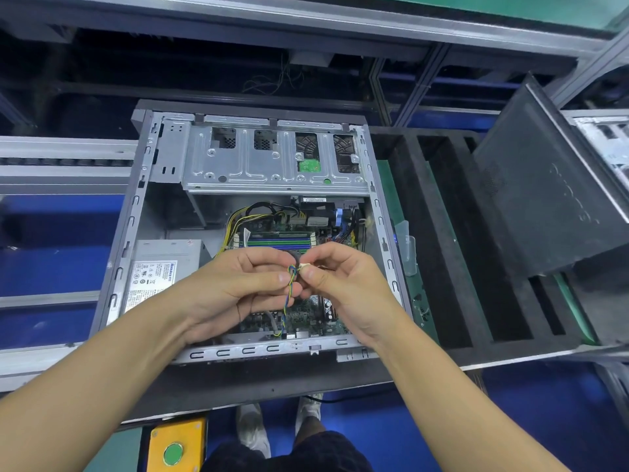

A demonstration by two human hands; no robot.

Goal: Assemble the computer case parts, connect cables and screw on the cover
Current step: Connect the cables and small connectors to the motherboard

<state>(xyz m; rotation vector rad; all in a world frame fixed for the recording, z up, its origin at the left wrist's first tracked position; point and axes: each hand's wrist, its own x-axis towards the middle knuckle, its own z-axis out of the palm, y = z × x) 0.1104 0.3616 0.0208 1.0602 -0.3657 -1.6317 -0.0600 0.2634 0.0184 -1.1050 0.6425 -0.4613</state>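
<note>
An open computer case [136, 212] lies on its side on the bench, with a silver drive cage [272, 165] at the far end, a power supply [163, 264] at the left and a green motherboard [306, 318] at the right. Above the motherboard my left hand [245, 284] pinches a thin cable of blue, yellow and green wires [289, 294]. My right hand [340, 277] pinches the small white connector [304, 266] at the cable's end. The cable runs down to the board near the case's front edge. The dark side cover [551, 189] leans upright at the right.
A black foam tray [442, 233] with long slots sits right of the case. A yellow box with a green button [175, 447] hangs below the bench edge. Conveyor rails [61, 165] run at the left. My shoes [252, 427] stand on a blue floor.
</note>
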